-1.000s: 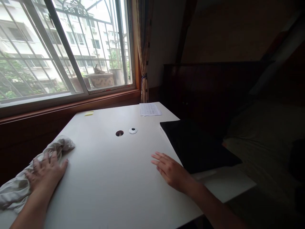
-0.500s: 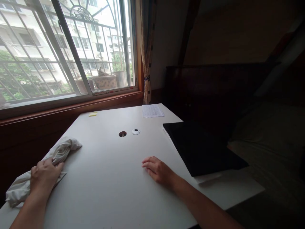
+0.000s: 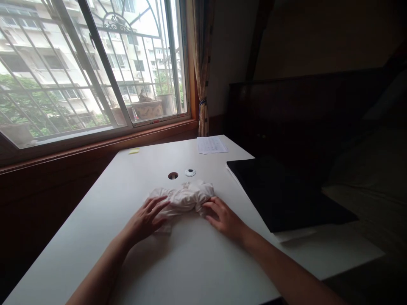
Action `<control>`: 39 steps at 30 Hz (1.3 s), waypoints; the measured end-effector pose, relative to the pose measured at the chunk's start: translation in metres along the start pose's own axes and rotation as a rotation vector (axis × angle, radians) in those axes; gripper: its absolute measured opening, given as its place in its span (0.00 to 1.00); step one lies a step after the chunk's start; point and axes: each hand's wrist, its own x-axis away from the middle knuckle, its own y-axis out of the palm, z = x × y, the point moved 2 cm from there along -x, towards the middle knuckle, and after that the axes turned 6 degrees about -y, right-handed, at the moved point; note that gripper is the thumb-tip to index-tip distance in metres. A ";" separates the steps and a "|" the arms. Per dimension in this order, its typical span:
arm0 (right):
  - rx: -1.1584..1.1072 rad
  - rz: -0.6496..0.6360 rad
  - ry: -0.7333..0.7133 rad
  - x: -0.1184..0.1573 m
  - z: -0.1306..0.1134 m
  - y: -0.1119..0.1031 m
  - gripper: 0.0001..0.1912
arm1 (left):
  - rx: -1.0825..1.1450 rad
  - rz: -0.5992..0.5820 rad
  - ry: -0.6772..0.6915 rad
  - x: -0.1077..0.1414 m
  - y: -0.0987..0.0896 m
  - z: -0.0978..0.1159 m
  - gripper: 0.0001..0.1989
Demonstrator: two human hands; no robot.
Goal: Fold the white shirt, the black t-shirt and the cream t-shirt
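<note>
One white cloth (image 3: 186,198) had moved from nine o'clock to the white table's (image 3: 203,262) middle, left hand (image 3: 149,218) spread against it, right hand (image 3: 222,216) pinching its three-o'clock end, one hole (image 3: 173,176) beyond at twelve.

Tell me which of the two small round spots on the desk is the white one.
The disc with the dark centre, to the right; the other, to its left, is a dark hole in the desktop.

White desk (image 3: 104,207) by barred window (image 3: 95,67) w/ patterned curtain (image 3: 202,63) tied at R; on it, papers (image 3: 212,145) at far edge, yellow note (image 3: 134,151) far L, round cap (image 3: 190,173) beside open hole (image 3: 173,176), black cloth (image 3: 286,195) R.
</note>
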 end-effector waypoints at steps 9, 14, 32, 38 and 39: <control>-0.031 0.229 0.164 0.003 0.023 0.002 0.19 | 0.017 0.072 -0.189 0.020 0.006 -0.059 0.21; -0.046 0.211 0.177 0.002 0.024 0.003 0.20 | 0.100 0.078 -0.158 0.019 0.010 -0.061 0.16; -0.029 0.199 0.181 0.006 0.039 0.012 0.23 | 0.206 0.110 -0.184 0.020 0.014 -0.063 0.06; -0.012 0.199 0.219 0.003 0.042 0.012 0.23 | 0.240 0.122 -0.174 0.018 0.013 -0.064 0.04; -0.012 0.204 0.224 0.002 0.043 0.012 0.23 | 0.246 0.127 -0.173 0.018 0.013 -0.065 0.04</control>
